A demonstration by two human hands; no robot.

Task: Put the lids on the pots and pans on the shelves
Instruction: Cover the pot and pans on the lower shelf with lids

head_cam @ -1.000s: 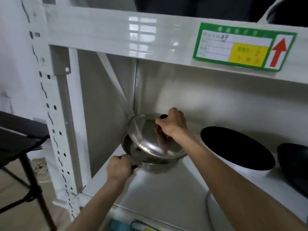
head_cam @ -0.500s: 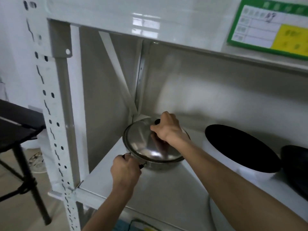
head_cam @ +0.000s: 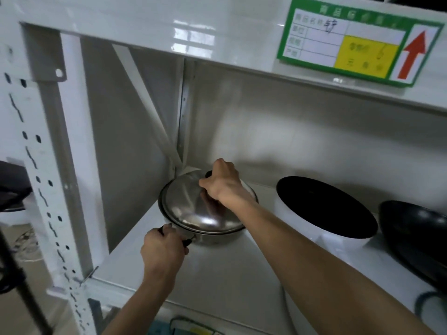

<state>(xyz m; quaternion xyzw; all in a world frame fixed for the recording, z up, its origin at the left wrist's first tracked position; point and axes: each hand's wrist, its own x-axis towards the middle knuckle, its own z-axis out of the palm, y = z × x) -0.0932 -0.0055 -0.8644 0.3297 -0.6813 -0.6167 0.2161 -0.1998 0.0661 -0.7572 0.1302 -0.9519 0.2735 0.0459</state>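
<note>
Head view: one lid (head_cam: 193, 209), three pans (head_cam: 212, 238).

Lid (head_cam: 193, 209) on pan (head_cam: 217, 238), shelf (head_cam: 229, 274) back-left corner; pot (head_cam: 338, 228) right; wok (head_cam: 416, 238) farther right.

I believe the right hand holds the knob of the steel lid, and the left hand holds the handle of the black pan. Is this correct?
Not quite. In the head view the left hand grips the handle of the steel pan under the steel lid, not the black pan, which sits untouched far to the right. The right hand does hold the lid's knob.
</note>
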